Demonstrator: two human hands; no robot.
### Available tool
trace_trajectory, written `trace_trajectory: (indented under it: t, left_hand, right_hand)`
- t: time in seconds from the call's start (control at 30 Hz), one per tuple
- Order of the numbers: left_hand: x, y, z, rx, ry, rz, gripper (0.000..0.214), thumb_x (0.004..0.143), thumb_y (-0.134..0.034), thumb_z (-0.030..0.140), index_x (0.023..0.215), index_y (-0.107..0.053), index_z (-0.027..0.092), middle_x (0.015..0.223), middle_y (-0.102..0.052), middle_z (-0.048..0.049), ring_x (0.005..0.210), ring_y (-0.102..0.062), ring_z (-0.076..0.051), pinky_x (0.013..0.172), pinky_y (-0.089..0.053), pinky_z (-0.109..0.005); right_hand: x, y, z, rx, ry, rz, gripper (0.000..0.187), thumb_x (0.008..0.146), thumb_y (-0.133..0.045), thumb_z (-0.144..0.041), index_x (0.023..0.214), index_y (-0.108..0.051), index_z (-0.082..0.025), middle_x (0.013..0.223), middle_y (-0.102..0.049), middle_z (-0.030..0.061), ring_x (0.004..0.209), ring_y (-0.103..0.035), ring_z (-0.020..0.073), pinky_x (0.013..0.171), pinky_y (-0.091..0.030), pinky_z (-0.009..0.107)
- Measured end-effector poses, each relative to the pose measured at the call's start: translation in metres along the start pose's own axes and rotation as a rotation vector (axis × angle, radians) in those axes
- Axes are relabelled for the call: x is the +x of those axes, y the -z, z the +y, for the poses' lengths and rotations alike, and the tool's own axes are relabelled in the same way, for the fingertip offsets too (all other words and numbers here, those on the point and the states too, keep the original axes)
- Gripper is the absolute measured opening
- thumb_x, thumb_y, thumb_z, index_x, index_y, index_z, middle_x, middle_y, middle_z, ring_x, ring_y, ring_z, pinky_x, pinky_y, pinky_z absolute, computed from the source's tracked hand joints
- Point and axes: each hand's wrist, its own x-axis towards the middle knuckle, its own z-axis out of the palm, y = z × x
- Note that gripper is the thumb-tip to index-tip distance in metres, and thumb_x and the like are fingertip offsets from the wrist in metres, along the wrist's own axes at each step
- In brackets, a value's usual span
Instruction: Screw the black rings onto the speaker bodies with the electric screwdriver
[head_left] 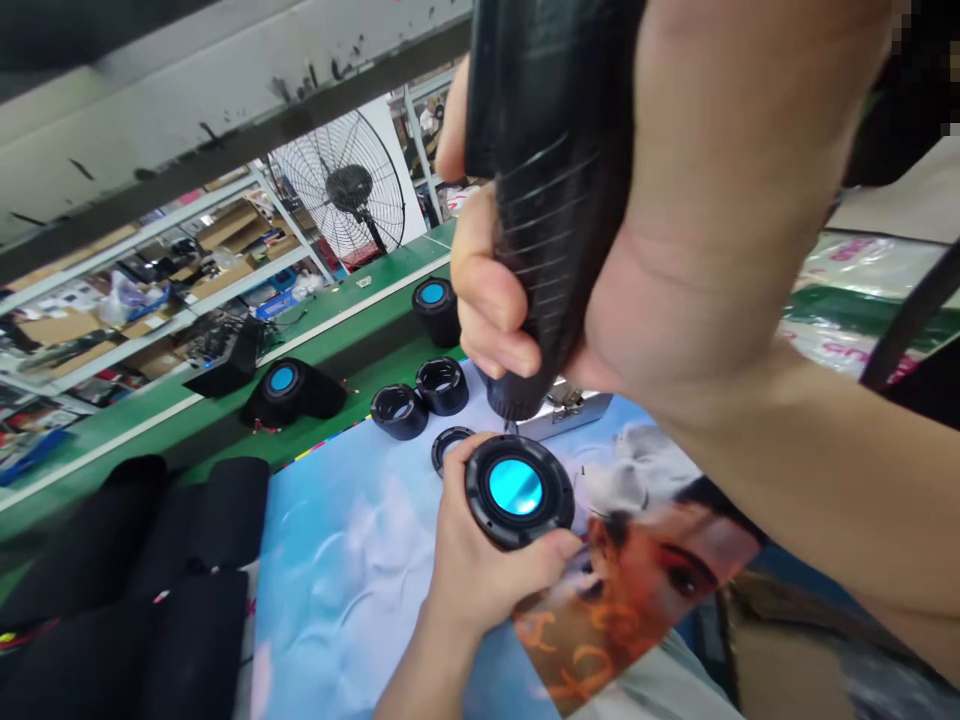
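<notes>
My left hand is wrapped round a round black speaker with a shiny blue centre, facing up at me. Close to the camera, my right hand grips a black electric screwdriver with a ribbed handle. Its nose points down, and the bit comes to the far rim of the speaker; whether it touches a screw there I cannot make out. Just behind my left hand lies a black ring. Two short black cylinders stand beyond it on the printed sheet.
A silver latched case lies behind the screwdriver's nose. Black speakers with blue centres stand on the green bench. Several black fabric-like cylinders are at left. A grey beam crosses above; a fan and loaded shelves stand behind.
</notes>
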Motion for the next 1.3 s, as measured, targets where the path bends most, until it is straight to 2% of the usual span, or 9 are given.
trace_trajectory:
  t: [0.2, 0.3, 0.37, 0.53, 0.77, 0.87, 1.0, 1.17, 1.3]
  left_hand:
    - [0.001, -0.001, 0.005, -0.027, 0.047, 0.002, 0.081, 0.058, -0.098, 0.037, 0.126, -0.056, 0.023, 0.117, -0.073, -0.0054, 0.106, -0.073, -0.027, 0.098, -0.057, -0.041]
    - [0.003, -0.002, 0.007, -0.026, 0.059, -0.006, 0.080, 0.057, -0.097, 0.037, 0.124, -0.055, 0.022, 0.115, -0.073, -0.0061, 0.103, -0.073, -0.028, 0.096, -0.058, -0.041]
    - [0.003, -0.002, 0.007, -0.014, 0.064, 0.001, 0.081, 0.055, -0.097, 0.038, 0.122, -0.054, 0.022, 0.114, -0.074, -0.0067, 0.102, -0.074, -0.029, 0.094, -0.058, -0.042]
    - [0.003, -0.002, 0.006, 0.031, 0.104, 0.029, 0.084, 0.052, -0.095, 0.038, 0.122, -0.052, 0.022, 0.111, -0.074, -0.0079, 0.100, -0.074, -0.031, 0.094, -0.057, -0.045]
    - [0.002, -0.002, 0.004, 0.038, 0.079, 0.050, 0.085, 0.053, -0.096, 0.040, 0.124, -0.052, 0.022, 0.114, -0.073, -0.0085, 0.104, -0.074, -0.032, 0.097, -0.057, -0.047]
    - [0.003, -0.002, 0.004, -0.005, 0.048, 0.033, 0.083, 0.056, -0.096, 0.038, 0.126, -0.054, 0.022, 0.118, -0.073, -0.0080, 0.108, -0.073, -0.030, 0.100, -0.057, -0.044]
    - [0.001, -0.002, 0.000, -0.042, 0.051, 0.034, 0.086, 0.058, -0.095, 0.035, 0.132, -0.054, 0.022, 0.124, -0.072, -0.0073, 0.112, -0.073, -0.029, 0.101, -0.057, -0.040]
    - [0.000, 0.000, -0.008, -0.017, -0.007, 0.054, 0.081, 0.060, -0.097, 0.039, 0.130, -0.059, 0.023, 0.129, -0.069, -0.0078, 0.112, -0.072, -0.028, 0.097, -0.059, -0.038]
    - [0.000, 0.000, -0.010, -0.031, -0.018, 0.058, 0.082, 0.061, -0.098, 0.044, 0.130, -0.059, 0.023, 0.131, -0.067, -0.0083, 0.113, -0.071, -0.028, 0.097, -0.059, -0.038]
  right_hand:
    - [-0.001, 0.001, 0.015, 0.001, -0.089, -0.007, 0.046, 0.096, -0.070, -0.064, 0.094, -0.048, -0.023, 0.053, -0.050, -0.0087, 0.035, -0.044, 0.0111, 0.035, -0.041, 0.024]
    - [-0.005, 0.003, 0.021, -0.059, -0.027, -0.112, 0.022, 0.108, -0.057, -0.040, 0.114, -0.068, -0.023, 0.059, -0.055, -0.0044, 0.041, -0.051, 0.0145, 0.036, -0.043, 0.025]
    - [-0.007, 0.003, 0.026, -0.097, 0.002, -0.148, 0.027, 0.109, -0.050, -0.032, 0.121, -0.073, -0.024, 0.058, -0.055, -0.0038, 0.040, -0.051, 0.0149, 0.034, -0.042, 0.024]
    - [-0.006, -0.001, 0.038, -0.129, 0.001, -0.138, 0.036, 0.107, -0.058, -0.045, 0.087, -0.073, -0.019, 0.048, -0.046, -0.0047, 0.034, -0.044, 0.0112, 0.033, -0.039, 0.021]
    - [-0.005, 0.005, 0.030, -0.080, -0.034, -0.216, 0.015, 0.103, -0.062, -0.033, 0.093, -0.065, -0.022, 0.054, -0.047, -0.0075, 0.038, -0.045, 0.0101, 0.035, -0.040, 0.020]
    - [-0.005, 0.023, 0.021, -0.084, 0.028, -0.051, 0.020, 0.101, -0.067, -0.038, 0.091, -0.060, -0.022, 0.061, -0.055, -0.0057, 0.042, -0.048, 0.0105, 0.041, -0.045, 0.024]
    - [-0.011, 0.054, 0.034, -0.215, 0.108, 0.315, 0.058, 0.079, -0.086, -0.070, 0.074, -0.053, -0.023, 0.052, -0.050, -0.0039, 0.037, -0.045, 0.0133, 0.030, -0.033, 0.029]
    - [-0.027, 0.079, 0.070, -0.277, 0.009, 0.389, 0.054, 0.081, -0.086, -0.066, 0.078, -0.055, -0.022, 0.050, -0.052, -0.0045, 0.033, -0.045, 0.0126, 0.028, -0.032, 0.024]
    - [-0.032, 0.083, 0.074, -0.265, -0.074, 0.376, 0.059, 0.077, -0.087, -0.071, 0.077, -0.055, -0.022, 0.050, -0.053, -0.0037, 0.033, -0.045, 0.0130, 0.027, -0.033, 0.024]
